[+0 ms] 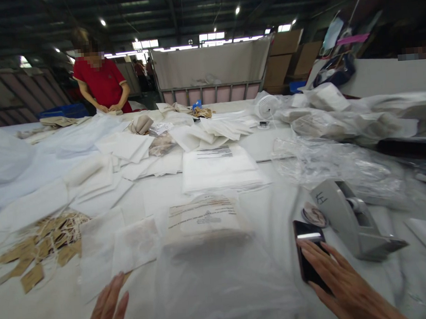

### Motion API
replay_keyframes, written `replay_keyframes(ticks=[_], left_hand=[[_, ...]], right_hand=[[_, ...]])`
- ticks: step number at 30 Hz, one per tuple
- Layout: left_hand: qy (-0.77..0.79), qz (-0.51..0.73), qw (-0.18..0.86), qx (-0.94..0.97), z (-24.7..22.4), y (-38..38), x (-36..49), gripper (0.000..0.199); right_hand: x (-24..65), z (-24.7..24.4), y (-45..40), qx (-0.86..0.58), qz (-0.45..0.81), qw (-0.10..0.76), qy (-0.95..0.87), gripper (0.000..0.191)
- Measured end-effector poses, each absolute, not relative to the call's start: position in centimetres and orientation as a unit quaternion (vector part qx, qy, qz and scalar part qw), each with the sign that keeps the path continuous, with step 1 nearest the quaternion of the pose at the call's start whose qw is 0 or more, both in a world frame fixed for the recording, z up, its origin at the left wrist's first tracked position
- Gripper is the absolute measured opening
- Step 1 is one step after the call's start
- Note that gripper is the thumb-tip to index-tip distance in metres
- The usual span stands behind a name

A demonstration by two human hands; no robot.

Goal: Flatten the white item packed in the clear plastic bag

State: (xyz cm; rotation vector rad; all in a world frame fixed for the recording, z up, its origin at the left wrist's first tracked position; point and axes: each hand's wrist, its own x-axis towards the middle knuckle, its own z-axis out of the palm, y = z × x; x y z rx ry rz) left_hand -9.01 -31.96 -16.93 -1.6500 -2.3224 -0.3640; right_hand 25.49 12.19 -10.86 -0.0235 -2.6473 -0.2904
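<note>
My right hand point(340, 279) lies with its fingers spread over a dark phone point(309, 257) at the right. At the lower left, my left hand point(105, 313) has its fingers stretched out beside a small translucent packet point(137, 245), with nothing visible in its grip. Between the hands lies a clear plastic bag point(217, 280) with printed text and something pale folded inside its far end. A grey tape dispenser point(356, 222) stands just beyond my right hand, with a roll of tape point(313, 214) next to it.
Brown tags with strings point(49, 244) are heaped at the left. Behind the bag is a stack of white bags point(221, 171). Crumpled clear plastic point(337, 165) spreads at the right. White folded sheets point(97, 179) cover the left side. A person in red point(102, 87) works across the table.
</note>
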Motion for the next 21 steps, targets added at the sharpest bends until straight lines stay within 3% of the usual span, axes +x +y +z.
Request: replay_keyframes(ticks=[5,7,11,13,15,21], left_hand=[[-0.716,-0.054,0.14,-0.682,-13.5,-24.4,-10.2,0.125],[-0.658,-0.041,0.108,-0.744,-13.0,-22.7,-10.2,0.11],[-0.605,-0.137,0.016,-0.784,-14.0,-23.0,-10.5,0.031],[-0.634,-0.241,0.029,-0.734,-14.9,-23.9,-10.5,0.027],[-0.66,-0.301,0.044,-0.686,-15.4,-24.5,-10.4,0.031],[-0.677,-0.279,-0.078,-0.677,-14.1,-23.7,-10.1,0.029]], right_hand=[[18.7,-8.4,13.8,0.127,-0.057,0.104,-0.985,0.078],[16.6,-7.6,13.0,0.175,0.044,0.048,-0.982,0.075],[15.3,-7.8,11.8,0.168,0.271,-0.007,-0.948,0.038],[15.8,-8.5,11.9,0.117,0.296,0.017,-0.948,0.029],[16.5,-9.2,12.0,0.063,0.317,0.038,-0.946,0.034],[17.1,-8.3,11.1,0.064,0.361,0.078,-0.927,0.018]])
